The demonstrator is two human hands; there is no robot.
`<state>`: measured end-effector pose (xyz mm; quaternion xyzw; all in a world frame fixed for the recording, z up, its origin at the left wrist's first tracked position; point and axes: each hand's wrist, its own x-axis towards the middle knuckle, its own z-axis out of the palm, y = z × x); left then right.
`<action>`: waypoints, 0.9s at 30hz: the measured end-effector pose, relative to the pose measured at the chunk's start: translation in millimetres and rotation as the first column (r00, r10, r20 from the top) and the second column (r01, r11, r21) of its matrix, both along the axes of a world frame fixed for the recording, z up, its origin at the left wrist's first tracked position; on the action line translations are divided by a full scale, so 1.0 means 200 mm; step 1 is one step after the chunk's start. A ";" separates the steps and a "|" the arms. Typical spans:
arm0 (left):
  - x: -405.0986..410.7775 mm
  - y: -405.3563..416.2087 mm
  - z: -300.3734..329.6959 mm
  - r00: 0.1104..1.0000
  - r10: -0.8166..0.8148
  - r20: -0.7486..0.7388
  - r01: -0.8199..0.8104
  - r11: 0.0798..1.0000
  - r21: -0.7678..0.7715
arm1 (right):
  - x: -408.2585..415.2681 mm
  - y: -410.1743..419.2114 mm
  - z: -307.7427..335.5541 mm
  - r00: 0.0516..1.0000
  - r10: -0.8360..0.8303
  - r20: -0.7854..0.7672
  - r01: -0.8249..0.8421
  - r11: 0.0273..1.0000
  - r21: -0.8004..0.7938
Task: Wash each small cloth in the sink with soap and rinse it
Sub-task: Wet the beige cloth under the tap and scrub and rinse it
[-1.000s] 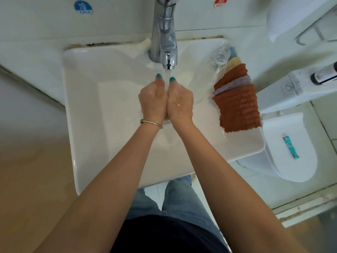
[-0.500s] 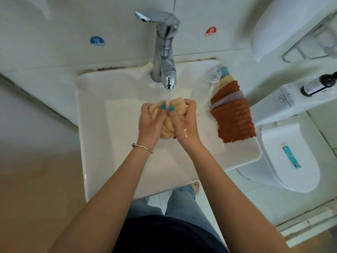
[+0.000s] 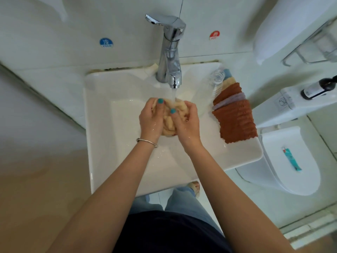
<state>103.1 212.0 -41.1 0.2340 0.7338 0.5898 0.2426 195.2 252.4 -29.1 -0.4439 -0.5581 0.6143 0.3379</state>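
Over the white sink (image 3: 102, 143), under the running tap (image 3: 171, 52), the left hand (image 3: 152, 119) and right hand (image 3: 187, 121) both curl tightly around 1 bunched beige cloth (image 3: 168, 125), squeezing it between them. A stack of folded cloths (image 3: 235, 117) lies on the sink's right rim, well apart from the hands.

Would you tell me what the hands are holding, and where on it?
Both hands, left and right, grip the bunched beige cloth from opposite sides, fingers curled round it under the running tap.
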 end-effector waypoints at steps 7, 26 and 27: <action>-0.02 0.03 0.02 0.989 -0.134 0.056 0.129 0.989 0.072 | 0.06 0.04 0.04 0.972 0.206 0.114 -0.191 0.973 -0.129; 0.15 0.08 0.06 0.993 -0.059 0.104 0.053 0.997 0.062 | 0.05 0.01 -0.04 0.984 -0.030 0.178 0.008 0.993 0.121; 0.16 0.09 0.06 0.994 -0.064 0.094 0.060 0.997 0.046 | 0.06 0.01 -0.05 0.977 -0.035 0.208 0.010 0.993 0.122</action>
